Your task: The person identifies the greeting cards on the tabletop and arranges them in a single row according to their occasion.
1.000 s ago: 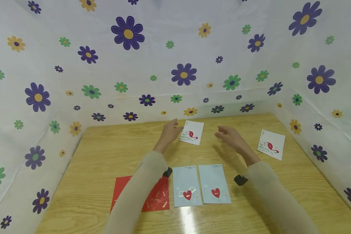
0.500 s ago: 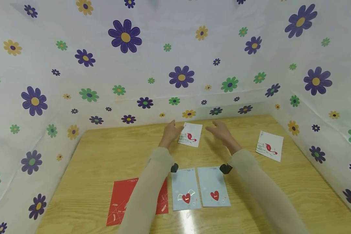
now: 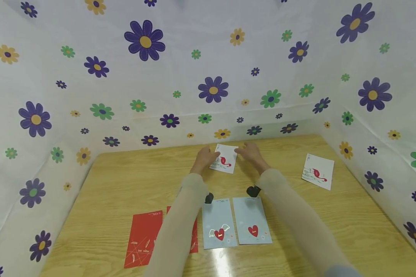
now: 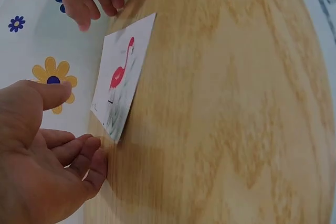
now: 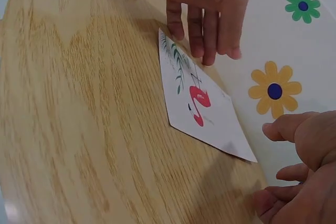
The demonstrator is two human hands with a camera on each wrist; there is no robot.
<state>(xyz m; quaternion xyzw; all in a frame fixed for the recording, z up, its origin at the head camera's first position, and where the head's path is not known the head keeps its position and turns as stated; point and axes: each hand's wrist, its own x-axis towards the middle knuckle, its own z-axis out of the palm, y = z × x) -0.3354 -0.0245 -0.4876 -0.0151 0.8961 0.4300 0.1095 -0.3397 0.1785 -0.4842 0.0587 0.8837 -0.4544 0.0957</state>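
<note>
A white card with a red flamingo point(image 3: 225, 161) lies near the back of the table, between both hands. At its left edge is my left hand point(image 3: 204, 158), thumb apart from the loosely bent fingers, which reach down by a card corner in the left wrist view; whether they touch it I cannot tell. Just off the opposite side, my right hand point(image 3: 252, 152) has its thumb spread from its fingers point(image 5: 289, 174), with nothing pinched between them. Seen from the right wrist, the whole flamingo picture point(image 5: 199, 106) faces up and the card lies flat.
A second flamingo card point(image 3: 317, 172) lies at the right. Nearer the front are two light blue heart cards point(image 3: 252, 221) side by side, and red cards point(image 3: 143, 236), partly covered by the left sleeve point(image 3: 176, 231). Flower-printed cloth point(image 3: 180, 69) encloses the wooden table point(image 3: 104, 192).
My right hand has moved left, up to the flamingo card's right side. The left hand has stayed beside its left edge. The cards have not visibly moved on the table.
</note>
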